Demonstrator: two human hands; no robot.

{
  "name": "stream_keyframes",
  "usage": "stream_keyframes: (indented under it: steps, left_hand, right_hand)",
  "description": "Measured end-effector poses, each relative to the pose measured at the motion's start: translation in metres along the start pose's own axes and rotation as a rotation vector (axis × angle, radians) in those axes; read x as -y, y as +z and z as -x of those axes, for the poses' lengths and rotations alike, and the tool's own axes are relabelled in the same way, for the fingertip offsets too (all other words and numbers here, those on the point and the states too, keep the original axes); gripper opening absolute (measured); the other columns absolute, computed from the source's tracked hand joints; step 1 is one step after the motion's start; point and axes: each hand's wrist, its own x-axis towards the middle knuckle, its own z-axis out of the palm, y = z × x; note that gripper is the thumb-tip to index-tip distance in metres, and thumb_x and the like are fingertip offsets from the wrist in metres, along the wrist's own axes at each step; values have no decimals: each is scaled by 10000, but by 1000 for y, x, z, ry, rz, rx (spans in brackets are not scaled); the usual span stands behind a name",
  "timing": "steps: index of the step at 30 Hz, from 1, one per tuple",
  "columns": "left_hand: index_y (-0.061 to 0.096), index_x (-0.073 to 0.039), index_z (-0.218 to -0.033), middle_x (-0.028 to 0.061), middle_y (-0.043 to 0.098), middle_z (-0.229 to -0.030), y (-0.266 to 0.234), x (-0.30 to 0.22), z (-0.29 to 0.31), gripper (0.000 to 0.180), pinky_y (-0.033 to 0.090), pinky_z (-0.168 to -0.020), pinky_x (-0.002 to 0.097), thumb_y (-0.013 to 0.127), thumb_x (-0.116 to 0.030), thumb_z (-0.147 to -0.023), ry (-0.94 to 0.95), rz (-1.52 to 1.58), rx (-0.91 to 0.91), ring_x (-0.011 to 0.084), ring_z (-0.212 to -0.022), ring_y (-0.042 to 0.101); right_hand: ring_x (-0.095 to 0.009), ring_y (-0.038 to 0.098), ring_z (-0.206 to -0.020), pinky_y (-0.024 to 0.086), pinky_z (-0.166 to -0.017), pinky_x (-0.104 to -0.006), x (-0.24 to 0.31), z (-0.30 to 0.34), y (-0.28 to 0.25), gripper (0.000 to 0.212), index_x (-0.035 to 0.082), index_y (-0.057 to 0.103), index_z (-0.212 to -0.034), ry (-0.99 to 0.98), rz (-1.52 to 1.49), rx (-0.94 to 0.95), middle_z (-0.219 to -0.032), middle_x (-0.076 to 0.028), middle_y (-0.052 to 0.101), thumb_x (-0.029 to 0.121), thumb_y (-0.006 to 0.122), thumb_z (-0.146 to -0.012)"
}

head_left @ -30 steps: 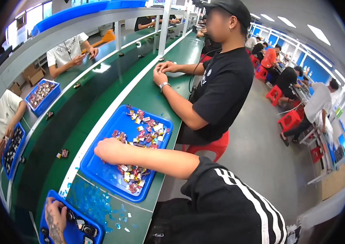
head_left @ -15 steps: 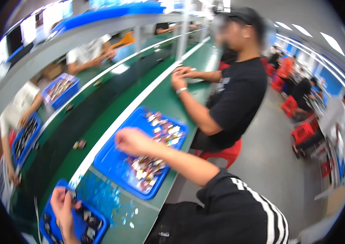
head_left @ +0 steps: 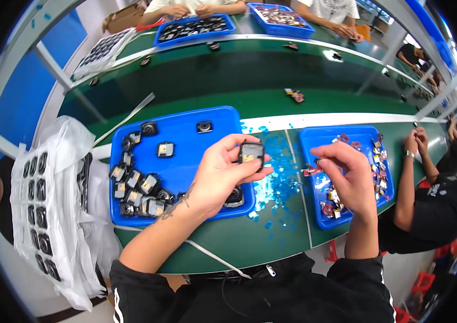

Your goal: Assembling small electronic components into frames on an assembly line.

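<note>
Since a second ago the view is swinging down from the long row of workers to the person's own stretch of bench (head_left: 223, 245), and both hands are coming together over it instead of reaching apart. The left hand (head_left: 219, 180) is pinching a small black square part (head_left: 251, 152) between thumb and fingertips, holding it up just above the right end of the near-left blue tray (head_left: 185, 121). That tray is carrying a scatter of similar black parts (head_left: 137, 188), mostly along its left and near side. The right hand (head_left: 349, 177) is hanging half curled over the blue tray on the right (head_left: 314, 137), fingertips closed on what looks like a tiny coloured piece (head_left: 313, 171); I cannot tell exactly what it is gripping. More small coloured pieces (head_left: 355, 188) are lying in that tray, and blue flecks (head_left: 277, 177) are littering the green bench between the two trays. To the far left, a white plastic sheet of black parts (head_left: 40, 204) is draping off the bench edge.

To do this step well, I judge the left hand should be keeping the black part level and steady, its open face turned toward the right hand, while the right brings the small piece across in a light pinch, seating it squarely without forcing it.
</note>
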Motion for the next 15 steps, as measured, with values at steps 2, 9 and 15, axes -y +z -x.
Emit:
stream_keyframes:
  steps: [2, 9, 15]
  left_hand:
    - [484, 18, -1207, 159, 649, -1047, -5, 0, 2, 334, 595, -857, 318, 618, 18, -901, 3, 5, -16, 266, -998, 683]
    - [567, 1, -1125, 77, 664, -965, -11, 6, -1, 250, 506, -644, 206, 651, -13, -890, 183, -95, -112, 102, -780, 626]
    - [588, -17, -1083, 43, 650, -923, -11, -4, 3, 201, 515, -659, 215, 644, -6, -891, 76, -59, -46, 90, -794, 624]
  right_hand:
    - [-130, 636, -817, 518, -748, -266, 6, -9, 16, 138, -43, 630, -1047, 20, -163, 47, -909, -77, 651, -12, 563, -931]
    - [-94, 600, -850, 493, -758, -235, -3, -10, 51, 101, 4, 548, -1055, 117, -805, 15, -960, -81, 642, 19, 537, -955]
    - [-81, 520, -739, 432, -654, -209, -4, -9, 57, 124, -2, 568, -1035, 187, -711, -83, -923, -56, 579, 72, 569, -935]
